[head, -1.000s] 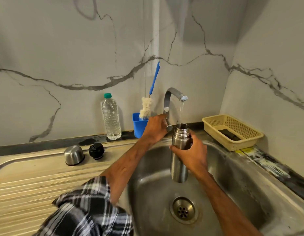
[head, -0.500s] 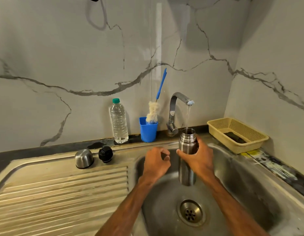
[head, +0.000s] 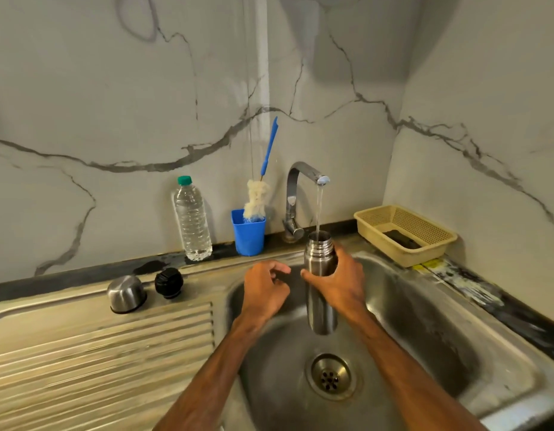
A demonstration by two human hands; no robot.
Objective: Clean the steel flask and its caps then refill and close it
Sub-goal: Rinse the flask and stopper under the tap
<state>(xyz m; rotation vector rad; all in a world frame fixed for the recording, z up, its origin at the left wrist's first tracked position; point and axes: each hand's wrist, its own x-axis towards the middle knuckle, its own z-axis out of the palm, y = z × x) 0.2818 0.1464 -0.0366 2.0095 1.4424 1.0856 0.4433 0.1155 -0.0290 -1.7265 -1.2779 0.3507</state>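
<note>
Currently held: flask (head: 321, 312), upright and uncapped, in the right hand (head: 341, 281).
Right hand grip: fingers and thumb curl round the upper body of the flask, just below the threaded neck.
Flask position: above the sink (head: 425, 321) basin, clear of the bottom, with its mouth directly under the tap (head: 296, 194) spout.
Water: a thin stream (head: 318, 206) runs from the spout into the flask mouth.
Left hand (head: 265, 290): holds nothing. Fingers are loosely curled. It hovers over the left part of the basin, just beside the flask and not touching it.
Steel cap (head: 126, 293): stands mouth down on the flat ledge behind the drainboard (head: 98, 353), left of the basin.
Black cap (head: 169, 283): on the same ledge, just right of the steel cap and apart from it.
Drain (head: 331, 376): in the basin floor, below the flask.
Desk (head: 67, 275): a dark strip along the foot of the back wall.
Bottle (head: 192, 222): clear plastic with a green lid, upright on the desk, behind the black cap.
Cup (head: 248, 233): blue, upright, between the bottle and the tap.
Brush (head: 257, 197): stands in the cup with its pale fluffy head low and its blue handle up, tilted to the right.
Basket (head: 403, 259): cream plastic, in the right corner beside the tap. A dark item lies inside; what it is cannot be told.
</note>
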